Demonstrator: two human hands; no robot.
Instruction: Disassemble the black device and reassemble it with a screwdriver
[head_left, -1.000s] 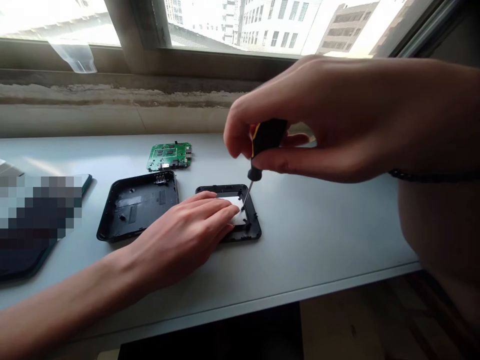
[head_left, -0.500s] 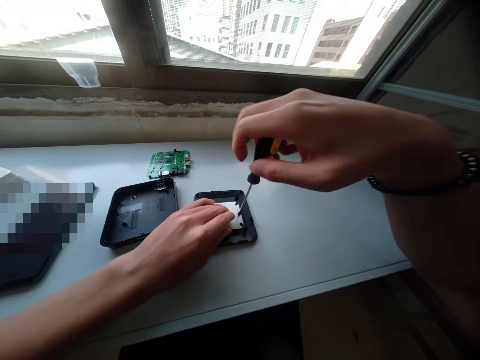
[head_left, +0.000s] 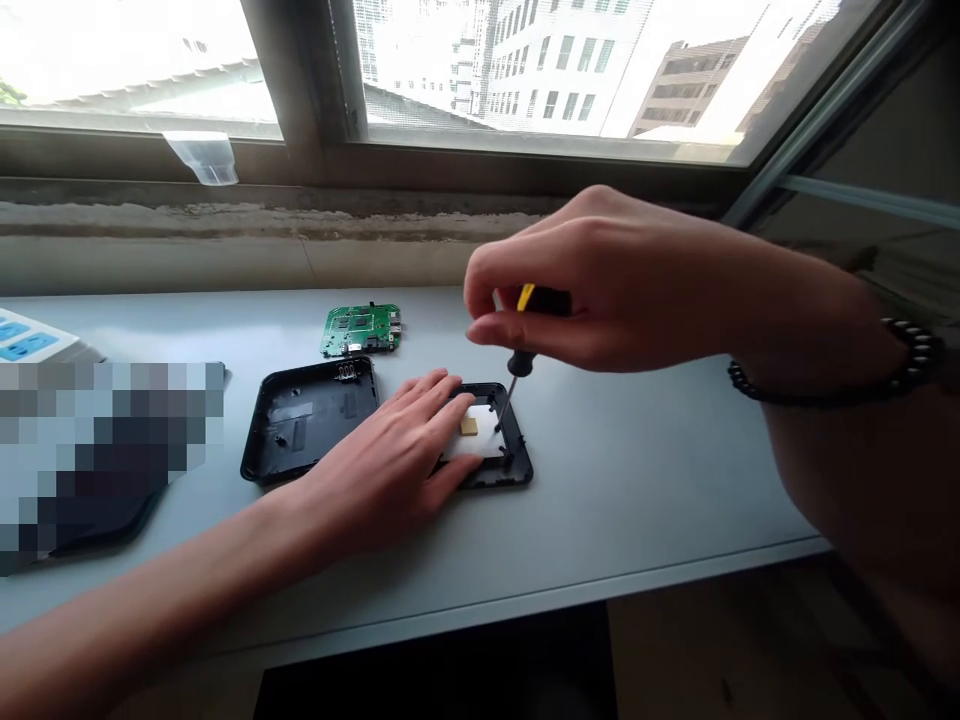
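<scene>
My right hand (head_left: 577, 290) is closed around the black and yellow handle of a screwdriver (head_left: 520, 362). Its thin shaft slants down, with the tip at the right edge of a pale metal plate (head_left: 487, 445). This plate lies inside a flat black plastic cover (head_left: 517, 470), and a small tan square pad (head_left: 469, 427) sits on it. My left hand (head_left: 412, 440) rests on the cover's left part with fingers spread, hiding that side. Left of the cover, a deeper black plastic case half (head_left: 315, 415) lies open side up, partly behind my left hand.
A green circuit board (head_left: 361, 330) lies behind the case half. At the left is a dark flat device (head_left: 135, 510) with a pixelated face, beside a white box (head_left: 37, 340) with blue pictures. The white table's front edge (head_left: 525, 600) runs below; a window stands behind.
My left fingers have spread and shifted, uncovering the tan pad. My right hand has turned on the screwdriver handle. The whole view has shifted, so the objects appear further right.
</scene>
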